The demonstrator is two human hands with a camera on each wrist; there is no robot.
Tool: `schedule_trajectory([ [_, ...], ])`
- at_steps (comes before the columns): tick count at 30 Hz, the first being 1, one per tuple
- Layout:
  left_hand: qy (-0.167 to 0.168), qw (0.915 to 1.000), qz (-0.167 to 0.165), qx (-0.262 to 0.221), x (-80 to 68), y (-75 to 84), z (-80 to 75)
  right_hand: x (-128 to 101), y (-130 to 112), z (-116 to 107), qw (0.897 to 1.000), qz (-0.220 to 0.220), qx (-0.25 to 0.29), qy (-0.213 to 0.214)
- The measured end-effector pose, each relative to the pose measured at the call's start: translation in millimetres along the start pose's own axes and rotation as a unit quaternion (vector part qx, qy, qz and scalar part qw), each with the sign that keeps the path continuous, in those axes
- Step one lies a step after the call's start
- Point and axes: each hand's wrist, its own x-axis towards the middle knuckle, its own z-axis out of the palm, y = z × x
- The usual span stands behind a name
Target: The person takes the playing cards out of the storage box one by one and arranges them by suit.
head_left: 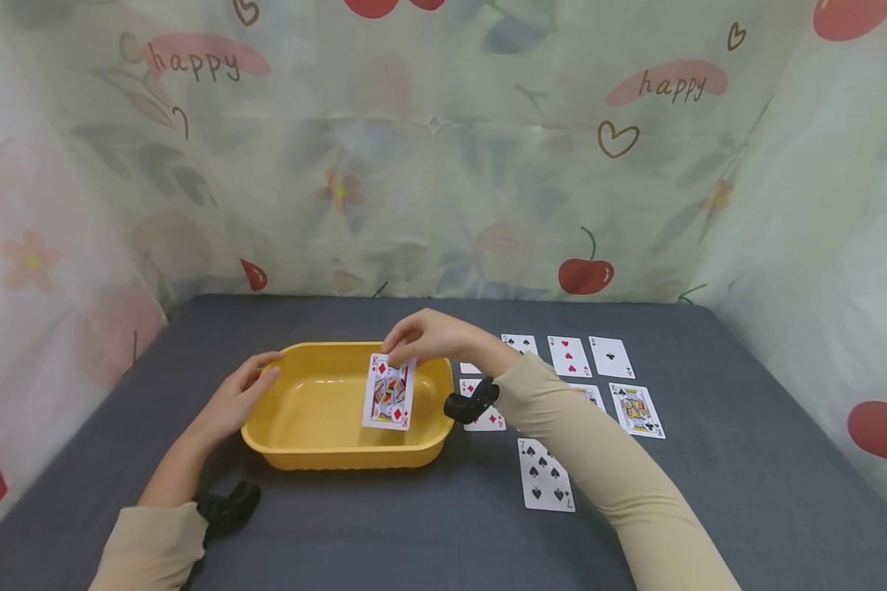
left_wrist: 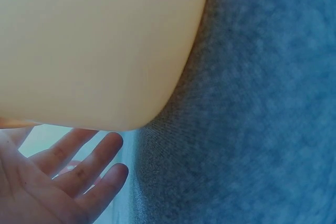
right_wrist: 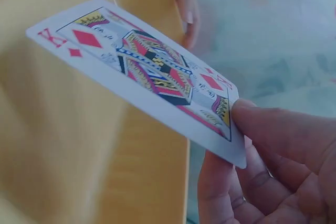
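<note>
Over the yellow plastic basin [head_left: 347, 460], my right hand [head_left: 438, 335] pinches a king of diamonds playing card [head_left: 388, 398] by its upper end, thumb on the face and fingers behind. The card hangs face toward me, and in the right wrist view the king [right_wrist: 157, 69] sits at the tip of my thumb. My left hand [head_left: 238, 396] is at the basin's left end, fingertips at the rim. In the left wrist view its fingers [left_wrist: 92, 166] are spread and fairly straight beside the basin's outer wall [left_wrist: 105, 51].
Face-up cards lie in rows right of the basin, among them a three of hearts [head_left: 570, 356], a king of clubs [head_left: 637, 410] and a seven of spades [head_left: 540, 484]. My right forearm covers some. A dark cloth [head_left: 340, 525] covers the table; printed curtains [head_left: 429, 189] surround it.
</note>
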Motion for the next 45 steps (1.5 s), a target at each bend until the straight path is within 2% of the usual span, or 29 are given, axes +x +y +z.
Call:
schedule_trajectory([
  [16,-0.002,1.0000,-0.004,-0.001,-0.5,0.7,-0.2,-55.1,32.2,-43.9,0.996,0.013,0.080,0.049],
  [23,-0.002,1.0000,0.001,-0.002,-1.0,0.6,0.0,-78.9,49.8,-53.6,0.996,0.021,0.071,0.050],
  [33,-0.004,1.0000,-0.004,-0.003,-0.5,1.0,0.2,-96.1,78.5,-54.6,0.997,0.011,0.079,0.012],
  [38,-0.004,1.0000,-0.002,-0.001,-0.1,0.4,0.3,-96.5,91.9,-46.2,0.997,0.014,0.075,-0.008],
  [45,-0.004,1.0000,0.003,-0.002,0.1,-0.4,0.3,-93.6,99.6,-29.9,0.996,0.006,0.060,-0.060],
])
